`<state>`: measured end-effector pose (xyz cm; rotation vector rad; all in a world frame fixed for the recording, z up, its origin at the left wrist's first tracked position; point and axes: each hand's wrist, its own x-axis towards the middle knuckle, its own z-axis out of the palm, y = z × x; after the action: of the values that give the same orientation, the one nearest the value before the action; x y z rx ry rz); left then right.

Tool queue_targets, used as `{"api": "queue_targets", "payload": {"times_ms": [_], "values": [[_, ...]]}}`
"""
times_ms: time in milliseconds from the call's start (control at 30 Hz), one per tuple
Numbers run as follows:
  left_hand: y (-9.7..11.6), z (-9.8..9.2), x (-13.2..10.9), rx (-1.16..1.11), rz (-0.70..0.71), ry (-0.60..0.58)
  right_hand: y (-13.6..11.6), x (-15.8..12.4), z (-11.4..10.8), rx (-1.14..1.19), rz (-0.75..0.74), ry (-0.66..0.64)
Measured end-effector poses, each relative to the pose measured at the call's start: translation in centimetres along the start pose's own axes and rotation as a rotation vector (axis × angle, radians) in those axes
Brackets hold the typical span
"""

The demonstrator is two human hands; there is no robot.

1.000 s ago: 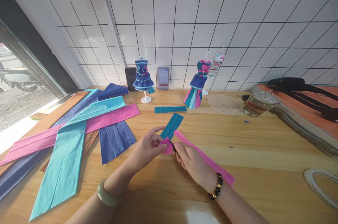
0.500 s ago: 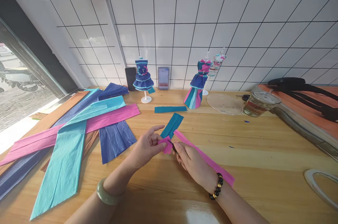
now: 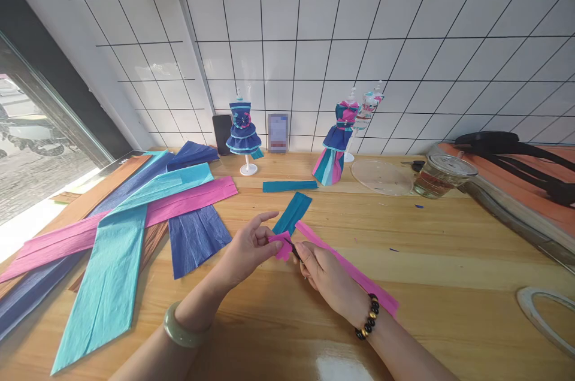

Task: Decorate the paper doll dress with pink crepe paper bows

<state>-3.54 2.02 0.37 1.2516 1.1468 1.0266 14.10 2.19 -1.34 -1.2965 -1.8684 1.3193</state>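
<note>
Between thumb and fingers, my left hand (image 3: 247,250) pinches a small piece of pink crepe paper (image 3: 282,247). My right hand (image 3: 324,270) grips small dark scissors (image 3: 294,249), whose blades meet the pink piece; most of the handle is hidden in the fingers. Under my right wrist runs a long pink paper strip (image 3: 350,264). Just beyond my hands lies a teal paper strip (image 3: 294,213), with a second, narrower teal strip (image 3: 290,186) farther back.
Crepe paper sheets in turquoise (image 3: 119,267), pink, blue and brown overlap at left. Mini dress forms in paper dresses (image 3: 243,129) (image 3: 345,135), two phones (image 3: 278,133) and a clear lid (image 3: 381,177) stand or lie along the wall. A drink cup (image 3: 442,174) is at right.
The scissor blades have shifted slightly against the pink piece, and its lower part hangs a little differently. Both hands stay nearly in place.
</note>
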Motion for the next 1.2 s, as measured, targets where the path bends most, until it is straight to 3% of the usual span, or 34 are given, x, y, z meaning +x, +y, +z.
{"api": "queue_targets", "payload": {"times_ms": [567, 767, 1033, 1200], "values": [[0.6, 0.1, -0.2, -0.001, 0.026, 0.017, 0.0, -0.1, -0.1, 0.013, 0.010, 0.027], [-0.5, 0.6, 0.0, -0.157, 0.033, -0.060, 0.3, 0.1, 0.2, 0.020, 0.017, 0.071], [-1.1, 0.8, 0.2, -0.196, 0.034, -0.001, 0.4, 0.2, 0.5, 0.015, 0.029, 0.094], [-1.1, 0.6, 0.1, -0.198, 0.028, -0.027, 0.1, 0.0, 0.3, -0.002, -0.006, 0.065]]}}
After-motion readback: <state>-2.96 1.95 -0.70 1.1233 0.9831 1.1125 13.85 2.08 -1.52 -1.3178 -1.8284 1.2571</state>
